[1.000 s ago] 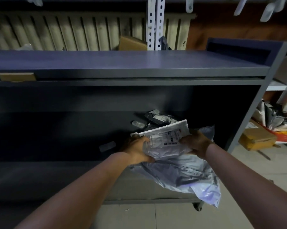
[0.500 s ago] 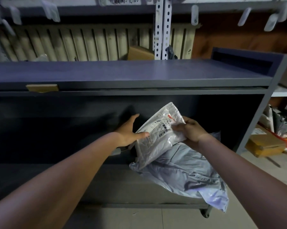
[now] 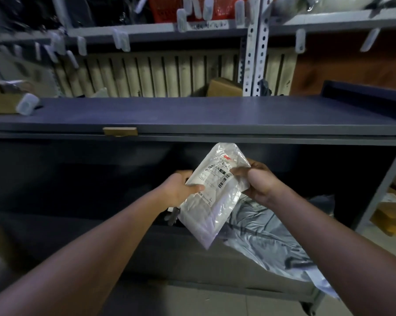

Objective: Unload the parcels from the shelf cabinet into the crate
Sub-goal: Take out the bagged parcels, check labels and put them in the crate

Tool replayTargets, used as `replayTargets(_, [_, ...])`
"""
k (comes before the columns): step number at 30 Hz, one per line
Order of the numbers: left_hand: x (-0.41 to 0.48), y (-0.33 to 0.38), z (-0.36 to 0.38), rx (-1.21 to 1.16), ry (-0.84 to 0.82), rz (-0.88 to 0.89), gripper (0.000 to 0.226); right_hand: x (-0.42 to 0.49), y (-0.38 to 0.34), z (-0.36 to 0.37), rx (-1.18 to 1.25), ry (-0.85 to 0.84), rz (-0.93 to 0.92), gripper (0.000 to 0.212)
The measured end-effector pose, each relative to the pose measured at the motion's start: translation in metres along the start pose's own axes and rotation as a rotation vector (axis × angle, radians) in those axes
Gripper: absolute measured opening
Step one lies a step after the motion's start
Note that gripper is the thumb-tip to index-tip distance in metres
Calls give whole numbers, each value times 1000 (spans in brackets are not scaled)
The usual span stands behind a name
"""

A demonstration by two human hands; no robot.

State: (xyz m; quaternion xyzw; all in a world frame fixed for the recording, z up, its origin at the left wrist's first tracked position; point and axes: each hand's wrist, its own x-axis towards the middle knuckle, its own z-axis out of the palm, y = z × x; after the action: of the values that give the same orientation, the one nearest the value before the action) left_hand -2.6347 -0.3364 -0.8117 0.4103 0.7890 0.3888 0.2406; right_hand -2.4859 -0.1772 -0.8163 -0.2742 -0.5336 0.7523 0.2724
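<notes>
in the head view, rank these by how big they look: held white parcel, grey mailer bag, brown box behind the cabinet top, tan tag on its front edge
1. grey mailer bag, though partly hidden
2. white parcel, nearer the camera, so its rank is less sure
3. brown box, far back and partly hidden
4. tan tag

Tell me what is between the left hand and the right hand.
The head view shows a white plastic parcel with a barcode label between the left hand and the right hand; each holds one side of it.

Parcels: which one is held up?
The white labelled parcel, gripped by the left hand and right hand; the grey parcel lies draped over the shelf edge.
</notes>
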Motion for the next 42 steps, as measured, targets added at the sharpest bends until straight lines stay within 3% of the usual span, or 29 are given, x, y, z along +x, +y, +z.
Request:
replayTargets(6, [-48,-27,-47,-77,87,-43,28,-12,18,63,47,14,13,39])
replayTargets(11, [-105,-60,-89,-182,151,-70,29,-43,42,127,10,-93,35,30])
replayTargets(18, [-184,-114,-150,-329,406,-137,23,-83,92,236,-67,-355,98,22])
replayTargets(26, [-274,-185,-200,-342,628,-233,12,-130,163,344,-84,-492,68,24])
replayTargets(33, [-332,-231,-215,-322,714,-304,23,-166,209,393,-93,-523,74,24])
replayTargets(38, [-349,-253,-205,-251,828,-283,56,-178,223,404,-182,-494,11,25])
replayTargets(42, [-352,-265,-194,-78,921,-227,55,-183,228,407,-217,-421,-60,38])
